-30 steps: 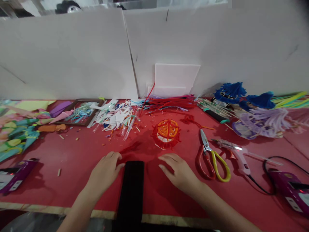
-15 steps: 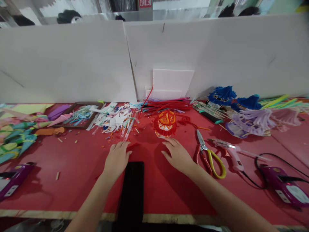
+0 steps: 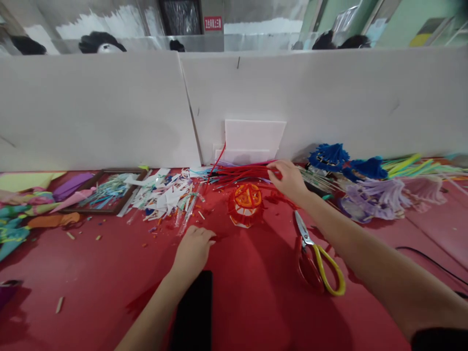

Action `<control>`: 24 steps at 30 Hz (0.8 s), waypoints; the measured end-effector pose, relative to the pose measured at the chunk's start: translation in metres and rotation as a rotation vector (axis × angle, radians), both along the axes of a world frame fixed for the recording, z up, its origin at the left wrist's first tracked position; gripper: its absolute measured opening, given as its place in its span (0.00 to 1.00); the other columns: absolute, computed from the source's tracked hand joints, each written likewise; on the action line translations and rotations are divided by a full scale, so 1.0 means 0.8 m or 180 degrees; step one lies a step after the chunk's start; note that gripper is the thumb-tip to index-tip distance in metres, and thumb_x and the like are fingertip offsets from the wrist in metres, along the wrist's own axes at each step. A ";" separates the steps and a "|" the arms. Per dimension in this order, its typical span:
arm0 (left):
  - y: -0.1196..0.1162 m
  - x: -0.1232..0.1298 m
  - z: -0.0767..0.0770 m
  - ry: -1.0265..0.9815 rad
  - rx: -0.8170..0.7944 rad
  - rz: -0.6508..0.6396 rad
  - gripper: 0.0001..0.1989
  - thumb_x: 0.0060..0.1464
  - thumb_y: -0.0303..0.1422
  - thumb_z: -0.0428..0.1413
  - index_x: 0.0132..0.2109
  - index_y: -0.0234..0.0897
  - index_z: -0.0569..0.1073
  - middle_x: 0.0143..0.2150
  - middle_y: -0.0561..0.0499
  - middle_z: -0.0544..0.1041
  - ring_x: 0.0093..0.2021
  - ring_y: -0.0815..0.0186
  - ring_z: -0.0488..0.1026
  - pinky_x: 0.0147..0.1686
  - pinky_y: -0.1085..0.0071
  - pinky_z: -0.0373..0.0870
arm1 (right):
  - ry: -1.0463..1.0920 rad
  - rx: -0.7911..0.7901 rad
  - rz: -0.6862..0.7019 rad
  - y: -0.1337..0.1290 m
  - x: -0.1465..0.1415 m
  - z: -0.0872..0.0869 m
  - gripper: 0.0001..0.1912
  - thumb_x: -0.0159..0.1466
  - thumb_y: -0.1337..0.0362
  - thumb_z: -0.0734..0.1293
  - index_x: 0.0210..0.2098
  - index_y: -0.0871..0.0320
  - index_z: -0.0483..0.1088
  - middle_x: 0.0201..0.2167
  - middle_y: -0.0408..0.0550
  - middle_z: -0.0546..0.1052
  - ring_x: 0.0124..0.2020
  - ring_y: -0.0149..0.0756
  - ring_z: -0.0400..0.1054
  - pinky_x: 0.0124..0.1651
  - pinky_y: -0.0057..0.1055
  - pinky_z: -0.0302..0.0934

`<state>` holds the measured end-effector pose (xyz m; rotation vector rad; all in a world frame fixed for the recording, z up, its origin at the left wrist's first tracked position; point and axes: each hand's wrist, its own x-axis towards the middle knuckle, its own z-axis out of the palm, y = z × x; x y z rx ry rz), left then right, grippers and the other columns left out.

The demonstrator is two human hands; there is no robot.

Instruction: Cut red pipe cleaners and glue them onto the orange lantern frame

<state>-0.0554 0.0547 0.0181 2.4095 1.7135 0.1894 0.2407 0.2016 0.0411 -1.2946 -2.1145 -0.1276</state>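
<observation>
Red stems: one bundle, lying crosswise, left of my nearer right fingers; grip, cannot tell. My left fingers: loosely bent, grip unclear.

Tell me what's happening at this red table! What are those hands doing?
Someone is doing crafts with bare hands. Their right hand is stretched out to the right end of a bundle of red strips; I can't tell whether it has gripped any. Their left hand is low over the table, perhaps holding nothing. Between them sits a round red-and-orange craft piece, which neither hand touches. The open scissors lie on the right, unused.
</observation>
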 end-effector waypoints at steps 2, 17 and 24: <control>0.004 0.019 -0.007 -0.0095 0.0015 -0.0143 0.08 0.56 0.25 0.53 0.40 0.37 0.77 0.38 0.47 0.79 0.40 0.58 0.71 0.45 0.62 0.66 | -0.0298 -0.0203 -0.0011 0.044 -0.009 -0.003 0.11 0.65 0.65 0.61 0.45 0.63 0.69 0.44 0.56 0.74 0.48 0.43 0.67 0.52 0.45 0.61; 0.002 0.049 -0.046 -0.0941 0.0449 -0.0436 0.20 0.53 0.46 0.55 0.46 0.37 0.73 0.40 0.47 0.78 0.39 0.56 0.72 0.41 0.58 0.70 | -0.1778 -0.1009 0.0609 0.128 -0.059 -0.027 0.17 0.66 0.59 0.63 0.51 0.59 0.66 0.51 0.51 0.70 0.47 0.39 0.68 0.48 0.43 0.66; 0.002 0.047 -0.043 -0.1138 0.0350 -0.0423 0.13 0.59 0.40 0.52 0.44 0.36 0.73 0.40 0.46 0.78 0.40 0.57 0.72 0.41 0.59 0.70 | -0.1411 -0.0970 0.0182 0.123 -0.058 -0.024 0.17 0.66 0.59 0.63 0.51 0.59 0.66 0.50 0.51 0.70 0.47 0.39 0.69 0.47 0.43 0.66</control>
